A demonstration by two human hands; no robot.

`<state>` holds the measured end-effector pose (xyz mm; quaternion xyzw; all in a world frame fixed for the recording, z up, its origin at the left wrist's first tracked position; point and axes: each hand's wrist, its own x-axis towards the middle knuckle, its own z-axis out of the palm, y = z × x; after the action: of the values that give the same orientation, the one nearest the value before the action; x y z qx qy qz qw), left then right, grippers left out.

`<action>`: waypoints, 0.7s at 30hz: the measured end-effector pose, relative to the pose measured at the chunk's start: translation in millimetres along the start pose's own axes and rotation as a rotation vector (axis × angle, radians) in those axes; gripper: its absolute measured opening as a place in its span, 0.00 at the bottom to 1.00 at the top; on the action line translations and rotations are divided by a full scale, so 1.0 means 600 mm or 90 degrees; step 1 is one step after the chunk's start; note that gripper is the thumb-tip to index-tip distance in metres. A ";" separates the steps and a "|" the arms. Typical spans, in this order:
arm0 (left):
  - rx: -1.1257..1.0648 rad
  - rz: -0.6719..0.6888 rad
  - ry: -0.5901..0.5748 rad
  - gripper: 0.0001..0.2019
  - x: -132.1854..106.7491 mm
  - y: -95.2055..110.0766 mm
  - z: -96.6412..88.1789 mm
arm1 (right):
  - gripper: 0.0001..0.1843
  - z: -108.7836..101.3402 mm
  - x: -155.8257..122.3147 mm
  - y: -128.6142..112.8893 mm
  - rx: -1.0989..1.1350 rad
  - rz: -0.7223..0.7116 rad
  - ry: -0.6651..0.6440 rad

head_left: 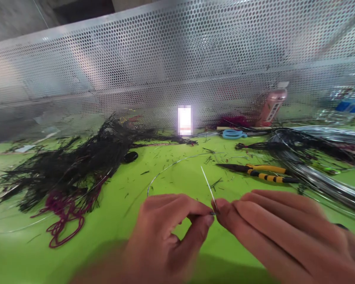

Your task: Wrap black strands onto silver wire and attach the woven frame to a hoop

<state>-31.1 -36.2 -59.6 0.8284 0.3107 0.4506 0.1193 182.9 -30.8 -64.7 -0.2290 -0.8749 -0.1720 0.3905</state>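
Above the green table (118, 228), my left hand (171, 228) and my right hand (278, 232) meet at the fingertips. The left thumb and forefinger are closed in a pinch on a thin, dark bit of wire, most of it hidden by the fingers. My right thumb and forefinger pinch at the same spot, its other fingers lying together. A straight, pale end of wire (207, 183) slants up from between the fingertips. Behind the left hand a long silvery wire (165, 165) curves over the table; whether it joins the pinched piece is hidden.
Yellow-and-black pliers (254, 169) and blue-handled scissors (234, 134) lie beyond my right hand. A wire coil (310, 173) is at right. Black strands (77, 161), purple cord (66, 225) and a black disc (131, 157) lie left. Bottles (273, 104) stand before a perforated metal panel (165, 51).
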 end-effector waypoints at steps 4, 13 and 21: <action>0.030 0.033 -0.001 0.04 -0.007 -0.009 0.003 | 0.14 0.007 0.003 0.002 -0.064 -0.054 0.021; 0.147 0.193 0.009 0.04 -0.026 -0.034 0.008 | 0.08 -0.015 0.027 0.018 0.436 0.414 -0.229; 0.231 0.284 0.011 0.03 -0.022 -0.023 -0.011 | 0.09 -0.016 0.030 0.016 0.525 0.523 -0.249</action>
<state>-47.5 -34.3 -71.0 0.8803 0.1972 0.4098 -0.1355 183.4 -22.7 -43.8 -0.4047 -0.7651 0.3905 0.3134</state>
